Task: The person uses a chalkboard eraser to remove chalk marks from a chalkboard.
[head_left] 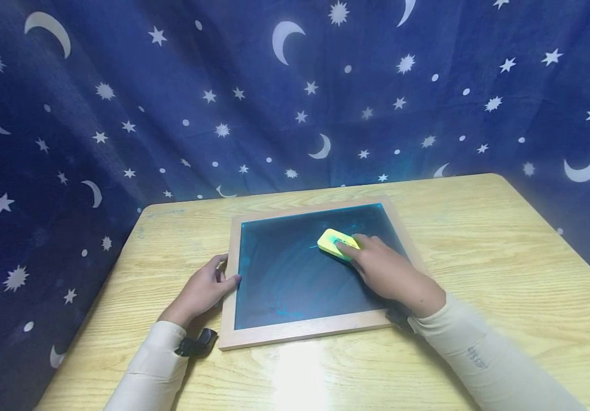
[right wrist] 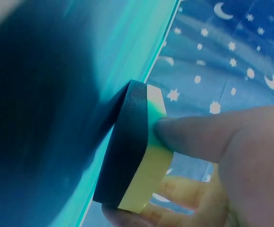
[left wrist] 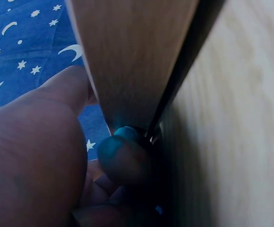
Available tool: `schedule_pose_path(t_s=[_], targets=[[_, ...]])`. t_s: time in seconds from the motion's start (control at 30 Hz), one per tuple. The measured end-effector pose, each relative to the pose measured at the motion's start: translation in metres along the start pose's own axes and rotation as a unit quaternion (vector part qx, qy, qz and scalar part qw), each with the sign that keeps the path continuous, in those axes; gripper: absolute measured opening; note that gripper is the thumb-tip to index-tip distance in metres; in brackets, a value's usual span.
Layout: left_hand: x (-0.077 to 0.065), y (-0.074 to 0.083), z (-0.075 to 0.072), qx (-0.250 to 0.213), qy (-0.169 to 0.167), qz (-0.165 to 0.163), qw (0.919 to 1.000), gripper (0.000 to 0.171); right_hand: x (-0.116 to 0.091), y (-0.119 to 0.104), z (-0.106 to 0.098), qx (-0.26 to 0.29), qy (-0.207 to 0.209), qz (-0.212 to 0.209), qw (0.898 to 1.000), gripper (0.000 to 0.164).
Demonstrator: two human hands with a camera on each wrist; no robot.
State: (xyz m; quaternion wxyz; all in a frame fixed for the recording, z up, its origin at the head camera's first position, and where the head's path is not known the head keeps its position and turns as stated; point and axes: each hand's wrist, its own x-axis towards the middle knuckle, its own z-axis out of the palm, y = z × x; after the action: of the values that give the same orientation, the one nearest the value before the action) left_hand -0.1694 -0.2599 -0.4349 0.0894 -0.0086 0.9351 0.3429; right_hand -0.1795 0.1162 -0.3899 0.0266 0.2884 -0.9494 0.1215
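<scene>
A small chalkboard (head_left: pixel 295 285) with a pale wooden frame (head_left: pixel 225 319) lies on the table. My left hand (head_left: pixel 204 288) grips the frame's left side, the thumb over its top edge. In the left wrist view, a fingertip (left wrist: pixel 123 158) of that hand is tinted teal and lies near the frame's side; a teal spot beside it is too blurred to name. My right hand (head_left: pixel 384 268) holds a yellow board eraser (head_left: pixel 328 242) over the upper right part of the board. Its dark felt (right wrist: pixel 127 142) faces the board in the right wrist view, tilted, with one end close to the surface.
Faint teal chalk smears mark the board, with a brighter line (head_left: pixel 287 313) near its lower edge. The board lies on a light wood-grain table (head_left: pixel 485 240). A dark blue curtain (head_left: pixel 253 68) with moons and stars hangs behind and at the sides.
</scene>
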Motion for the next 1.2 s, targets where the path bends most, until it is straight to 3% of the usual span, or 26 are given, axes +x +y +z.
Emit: schedule_pose_path(t_s=[0.4, 0.7, 0.97, 1.2], targets=[[0.000, 0.000, 0.001, -0.004, 0.001, 0.001, 1.0000, 0.069, -0.015, -0.049, 0.009, -0.020, -0.028, -0.100, 0.994, 0.040], [0.000, 0.002, 0.001, -0.009, 0.000, 0.000, 1.0000, 0.069, -0.024, -0.064, 0.008, -0.023, -0.044, -0.144, 0.988, 0.044], [0.000, 0.002, 0.001, -0.003, 0.003, 0.003, 1.0000, 0.069, -0.019, -0.057, 0.010, -0.004, -0.027, -0.125, 0.992, 0.040], [-0.001, 0.001, 0.000, 0.001, 0.002, 0.000, 1.0000, 0.069, -0.005, -0.034, 0.010, 0.004, -0.005, -0.042, 0.999, 0.041]])
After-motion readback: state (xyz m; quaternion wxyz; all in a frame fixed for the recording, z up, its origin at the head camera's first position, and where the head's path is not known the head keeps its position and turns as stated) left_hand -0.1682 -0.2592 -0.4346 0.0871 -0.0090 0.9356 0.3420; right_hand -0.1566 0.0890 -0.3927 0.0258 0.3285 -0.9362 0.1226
